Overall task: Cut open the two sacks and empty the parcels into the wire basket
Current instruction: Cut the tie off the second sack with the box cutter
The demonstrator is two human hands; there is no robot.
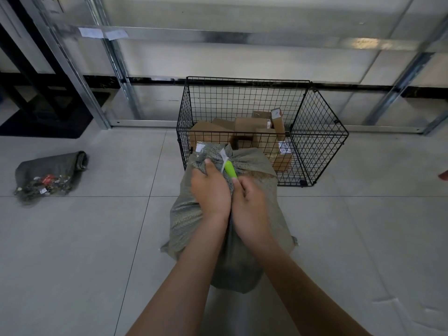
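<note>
A full grey woven sack stands on the floor right in front of the black wire basket. Its neck is bunched and tied with a white tie. My left hand grips the gathered neck just below the tie. My right hand holds a green-handled cutter whose tip points at the tie. Several brown cardboard parcels lie inside the basket. A second grey sack lies flat and crumpled on the floor at the far left.
Metal shelving uprights and a wall run behind the basket. A dark frame stands at the back left. Grey floor tiles stretch to the right and left of the sack. A fingertip of another person shows at the right edge.
</note>
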